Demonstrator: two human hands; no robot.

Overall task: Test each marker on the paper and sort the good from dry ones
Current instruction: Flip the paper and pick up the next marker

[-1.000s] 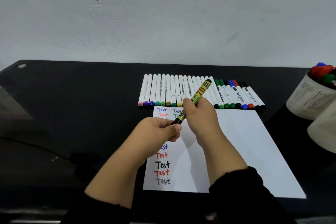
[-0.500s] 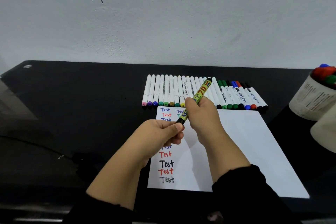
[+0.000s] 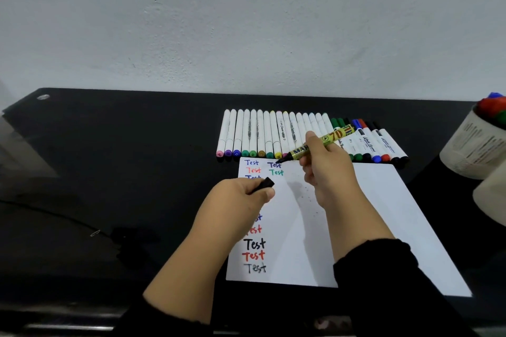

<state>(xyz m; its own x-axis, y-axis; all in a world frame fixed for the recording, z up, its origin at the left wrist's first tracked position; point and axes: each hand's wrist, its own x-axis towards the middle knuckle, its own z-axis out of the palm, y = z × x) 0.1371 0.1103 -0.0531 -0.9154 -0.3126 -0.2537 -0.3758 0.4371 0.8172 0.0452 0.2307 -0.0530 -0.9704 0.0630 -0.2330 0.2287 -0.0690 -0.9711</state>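
Right hand (image 3: 325, 169) grips yellow-green marker (image 3: 320, 143), uncapped tip over paper (image 3: 369, 213) near desk's far edge. Left hand (image 3: 241, 197) pinches black cap (image 3: 265, 184).

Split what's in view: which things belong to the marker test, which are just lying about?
In the job:
- yellow marker, uncapped, held by the right hand
- black cap, pinched by the left hand
- paper with "Test" marks
- row of markers behind it
- cup of markers, maybe sorted ones

Lying about:
- cable
- second pale cup, contents unseen
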